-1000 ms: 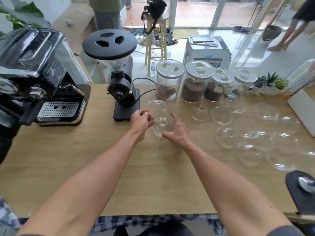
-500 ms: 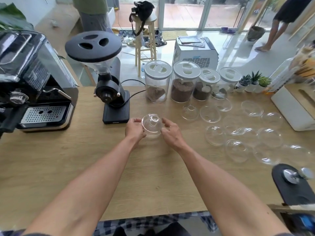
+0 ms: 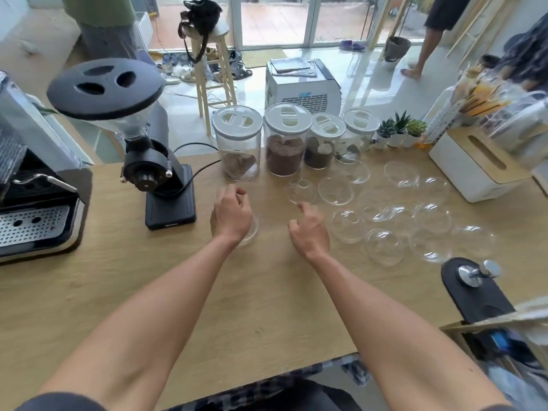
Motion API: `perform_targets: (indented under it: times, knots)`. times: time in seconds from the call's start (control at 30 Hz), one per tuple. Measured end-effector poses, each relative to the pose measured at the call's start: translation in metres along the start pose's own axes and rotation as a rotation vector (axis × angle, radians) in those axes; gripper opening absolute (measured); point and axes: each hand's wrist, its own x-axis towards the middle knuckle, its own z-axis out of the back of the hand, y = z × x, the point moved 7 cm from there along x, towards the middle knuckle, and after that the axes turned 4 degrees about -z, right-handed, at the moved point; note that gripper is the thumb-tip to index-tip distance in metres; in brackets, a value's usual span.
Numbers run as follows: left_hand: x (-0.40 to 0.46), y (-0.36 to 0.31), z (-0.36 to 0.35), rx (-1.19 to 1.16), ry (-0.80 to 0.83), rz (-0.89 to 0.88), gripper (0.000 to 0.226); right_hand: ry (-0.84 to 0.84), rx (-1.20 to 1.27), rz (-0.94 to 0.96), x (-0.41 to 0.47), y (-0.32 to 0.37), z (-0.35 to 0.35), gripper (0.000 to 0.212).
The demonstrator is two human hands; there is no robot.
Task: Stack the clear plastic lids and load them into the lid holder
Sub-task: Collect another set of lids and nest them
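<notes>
Our left hand rests over a clear dome lid on the wooden counter, fingers loosely curled; we cannot tell whether they grip it. Our right hand hovers beside it, fingers loosely curled, holding nothing, with loose lids scattered just right of it

Grinder on counter left, espresso machine further left; four jars behind centre; loose lids spread right; tissue box far right.
</notes>
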Motion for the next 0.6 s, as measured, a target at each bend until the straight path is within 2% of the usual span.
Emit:
perform_targets:
  times: [0.1,0.23,0.43,0.6]
  knots:
    - [0.005,-0.037,-0.039,0.002,0.193,-0.136,0.027,-0.181,-0.226,-0.001,0.001,-0.026,0.038,0.043]
    - [0.007,-0.068,-0.091,0.030,0.365,-0.199,0.044,-0.267,-0.301,-0.059,0.007,-0.064,0.070,0.039]
    - [0.020,-0.081,-0.145,0.099,0.454,-0.150,0.055,-0.222,-0.318,-0.041,0.013,-0.094,0.070,0.042]
    - [0.024,-0.073,-0.162,0.212,0.427,-0.106,0.052,-0.141,-0.287,0.023,0.017,-0.100,0.058,0.042]
